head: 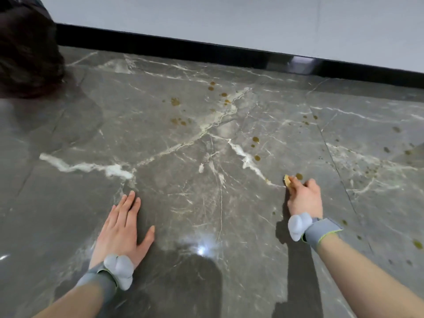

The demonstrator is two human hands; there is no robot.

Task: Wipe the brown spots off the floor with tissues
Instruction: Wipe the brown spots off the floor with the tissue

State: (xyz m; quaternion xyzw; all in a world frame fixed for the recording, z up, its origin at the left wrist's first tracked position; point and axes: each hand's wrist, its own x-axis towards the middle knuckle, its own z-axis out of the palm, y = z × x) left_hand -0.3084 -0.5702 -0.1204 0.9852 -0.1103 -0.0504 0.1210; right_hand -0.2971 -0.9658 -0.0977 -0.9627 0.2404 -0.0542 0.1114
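Head view.

Floor (183, 180): grey polished marble, white veins, tile seams running away from the camera, a bright glare patch near the bottom centre.

Brown spots (255, 139): round amber-brown drops, small to very small, wet-looking, scattered in loose groups. One group lies far centre near the thick white vein. A short line of three sits mid-right. A denser spray of tiny specks covers the tile at right, and a few more lie beside the right forearm. There are too many to count exactly, well over twenty.

Tissue (288, 180): one small crumpled wad, stained yellowish-brown. It is pressed to the floor on a white vein, with a single spot (299, 176) just beyond it.

Right hand (304, 198): grip narrow, fingers curled round the tissue, knuckles up.

Left hand (124, 228): grip wide, palm flat on the floor, fingers straight and thumb spread. It holds nothing and lies well apart from the spots.

Two grey wrist bands, left (101, 278) and right (321, 232), each carry a pale lumpy pod.

Beyond the floor are a black baseboard (206, 50) and a pale wall (229, 19). A dark mass (27, 53) sits top left; what it is cannot be told.
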